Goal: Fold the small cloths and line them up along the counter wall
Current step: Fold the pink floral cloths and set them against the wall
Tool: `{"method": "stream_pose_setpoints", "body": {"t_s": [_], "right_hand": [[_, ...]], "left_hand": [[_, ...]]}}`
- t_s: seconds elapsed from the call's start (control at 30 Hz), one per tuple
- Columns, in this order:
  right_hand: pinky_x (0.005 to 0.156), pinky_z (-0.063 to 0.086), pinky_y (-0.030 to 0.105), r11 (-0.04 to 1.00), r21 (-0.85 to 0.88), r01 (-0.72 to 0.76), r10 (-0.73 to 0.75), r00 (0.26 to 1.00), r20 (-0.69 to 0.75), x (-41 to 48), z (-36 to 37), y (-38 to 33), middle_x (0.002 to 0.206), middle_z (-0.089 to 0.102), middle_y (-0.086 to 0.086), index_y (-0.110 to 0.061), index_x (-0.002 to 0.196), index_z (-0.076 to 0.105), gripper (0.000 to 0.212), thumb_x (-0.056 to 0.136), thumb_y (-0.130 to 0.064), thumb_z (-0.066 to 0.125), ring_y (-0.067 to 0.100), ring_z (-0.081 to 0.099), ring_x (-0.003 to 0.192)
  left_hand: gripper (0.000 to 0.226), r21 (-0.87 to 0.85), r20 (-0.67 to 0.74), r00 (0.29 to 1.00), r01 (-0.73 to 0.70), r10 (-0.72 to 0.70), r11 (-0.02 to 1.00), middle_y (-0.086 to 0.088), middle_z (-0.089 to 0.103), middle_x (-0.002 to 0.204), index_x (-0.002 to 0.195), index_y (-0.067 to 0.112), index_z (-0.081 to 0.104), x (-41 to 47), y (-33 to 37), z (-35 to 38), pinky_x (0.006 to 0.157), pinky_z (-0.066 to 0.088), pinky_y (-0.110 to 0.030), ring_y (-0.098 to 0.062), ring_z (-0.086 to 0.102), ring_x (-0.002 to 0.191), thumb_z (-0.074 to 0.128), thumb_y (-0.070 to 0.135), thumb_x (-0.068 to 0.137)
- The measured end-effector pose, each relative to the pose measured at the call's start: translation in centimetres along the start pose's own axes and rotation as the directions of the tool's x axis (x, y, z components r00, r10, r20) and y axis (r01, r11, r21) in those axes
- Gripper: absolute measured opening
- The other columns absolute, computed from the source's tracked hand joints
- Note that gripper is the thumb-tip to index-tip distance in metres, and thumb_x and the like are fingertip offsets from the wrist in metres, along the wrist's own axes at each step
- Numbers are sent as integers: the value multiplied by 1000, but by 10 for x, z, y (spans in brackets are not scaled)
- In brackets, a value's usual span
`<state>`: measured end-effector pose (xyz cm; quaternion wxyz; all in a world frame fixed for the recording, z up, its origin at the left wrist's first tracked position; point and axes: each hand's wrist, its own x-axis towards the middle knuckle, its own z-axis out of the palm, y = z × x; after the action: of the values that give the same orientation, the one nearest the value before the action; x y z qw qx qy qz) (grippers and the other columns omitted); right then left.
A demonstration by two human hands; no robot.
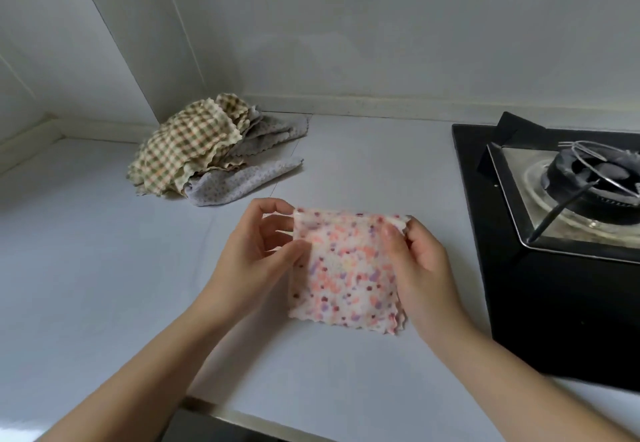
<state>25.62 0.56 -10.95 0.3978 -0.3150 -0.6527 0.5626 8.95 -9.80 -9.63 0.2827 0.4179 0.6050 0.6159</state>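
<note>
Spotted cloth [346, 268] in hand, centre frame.
Left hand [256, 251] and right hand [426, 268] fingers pinch its upper corners; seemingly folded already, it next goes against the wall [381, 60], upper frame.

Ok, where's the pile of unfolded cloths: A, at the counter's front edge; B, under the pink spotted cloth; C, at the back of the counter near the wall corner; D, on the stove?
C: the pile of cloths lies by the wall corner, apart from the pink spotted cloth.

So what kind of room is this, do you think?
Most likely a home kitchen: a black gas hob sits by a white counter, with a heap of small cloths near the wall.
</note>
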Motion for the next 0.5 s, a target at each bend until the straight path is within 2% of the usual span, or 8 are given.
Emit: {"method": "stream_pose_setpoints", "body": {"t_s": [0.07, 0.1, 0.13, 0.17, 0.23, 0.37, 0.43, 0.5], "right_hand": [[73, 51, 55, 1000, -22, -3, 3, 1000, 4, 1, -3, -13, 94, 51, 36, 7, 94, 49, 56, 87, -48, 49, 50, 53, 86], [68, 53, 45, 1000, -29, 11, -11, 1000, 8, 2, -6, -24, 89, 49, 36, 9, 92, 48, 55, 88, -46, 50, 44, 54, 76], [63, 51, 31, 999, -35, 33, -32, 999, 11, 5, -11, -36, 83, 49, 33, 8, 89, 48, 52, 89, -44, 50, 31, 52, 69], [61, 46, 24, 997, -49, 59, -58, 998, 12, 8, -15, -51, 77, 49, 26, 6, 85, 49, 49, 89, -43, 49, 20, 48, 67], [58, 38, 22, 990, -101, 98, -97, 995, 17, 14, -27, -86, 68, 46, 13, 1, 80, 48, 45, 91, -43, 48, 9, 43, 63], [56, 35, 34, 977, -159, 141, -138, 990, 29, 22, -56, -153, 71, 47, 25, 4, 82, 48, 44, 94, -38, 46, 27, 41, 60], [55, 32, 30, 974, -176, 146, -145, 989, 14, 24, -74, -184, 70, 44, 24, 4, 80, 45, 41, 93, -36, 46, 21, 38, 60], [55, 32, 26, 961, -219, 167, -167, 986, 18, 23, -94, -214, 67, 44, 17, 1, 79, 47, 41, 93, -37, 48, 13, 39, 60]], "left_hand": [[33, 136, 91, 995, -59, 47, 989, -11, 61, 95, 102, 27, 49, 0, 17, -3, 66, 51, -28, -20, 59, 72, 61, 5, 81], [33, 233, 145, 988, -95, 62, 968, -6, 61, 96, 101, 31, 50, 2, 29, -5, 66, 51, -29, -20, 61, 72, 60, 6, 82], [32, 326, 199, 978, -128, 65, 937, 1, 62, 96, 98, 32, 51, 4, 44, -7, 68, 52, -30, -19, 64, 72, 62, 7, 83], [29, 394, 249, 967, -150, 51, 907, 4, 63, 94, 96, 30, 53, 8, 60, -8, 69, 54, -31, -17, 67, 73, 64, 6, 85], [23, 465, 319, 948, -167, 11, 869, 3, 66, 88, 90, 20, 52, 16, 97, -6, 69, 56, -36, -16, 70, 73, 67, 3, 86], [30, 507, 436, 898, -297, 57, 809, 6, 64, 89, 89, 22, 44, 29, 171, 9, 59, 56, -28, -9, 70, 65, 69, 5, 84], [33, 498, 511, 857, -357, 65, 790, 9, 61, 92, 91, 27, 46, 33, 205, 19, 60, 56, -27, -8, 70, 65, 70, 5, 84], [28, 475, 562, 827, -348, 25, 808, 11, 61, 97, 95, 25, 53, 37, 233, 33, 65, 57, -32, -10, 71, 72, 69, 4, 84]]}}
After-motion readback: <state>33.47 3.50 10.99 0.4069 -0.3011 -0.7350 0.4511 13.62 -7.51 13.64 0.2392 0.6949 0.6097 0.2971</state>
